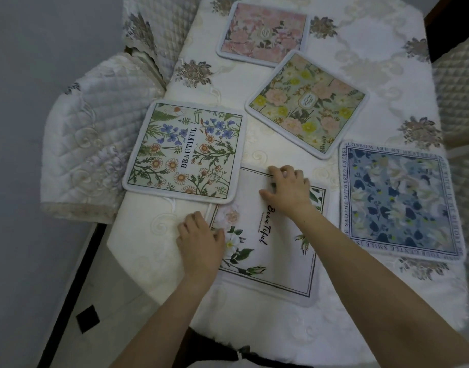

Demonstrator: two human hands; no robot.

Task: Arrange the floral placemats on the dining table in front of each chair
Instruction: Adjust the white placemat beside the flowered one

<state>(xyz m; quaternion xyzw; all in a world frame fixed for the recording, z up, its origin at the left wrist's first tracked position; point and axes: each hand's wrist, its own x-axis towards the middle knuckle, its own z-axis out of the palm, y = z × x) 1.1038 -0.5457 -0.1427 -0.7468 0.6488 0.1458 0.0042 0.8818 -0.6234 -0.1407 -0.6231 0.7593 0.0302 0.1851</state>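
Observation:
Several floral placemats lie on the cream embroidered tablecloth [374,62]. A white mat with roses and script lettering [281,251] sits nearest me. My left hand [201,240] grips its left edge, and my right hand [286,187] presses fingers on its far edge. A daisy mat reading BEAUTIFUL [185,152] lies at the left and overlaps the white mat's far left corner. A blue mat with a text border [397,200] lies at the right. A yellow and peach mat [307,104] sits tilted in the middle. A pink mat [262,33] lies at the far end.
Quilted white chair covers stand at the left [95,144], at the far left [153,30] and along the right edge [458,107]. A dark chair frame [76,274] shows at the lower left beside the table's edge.

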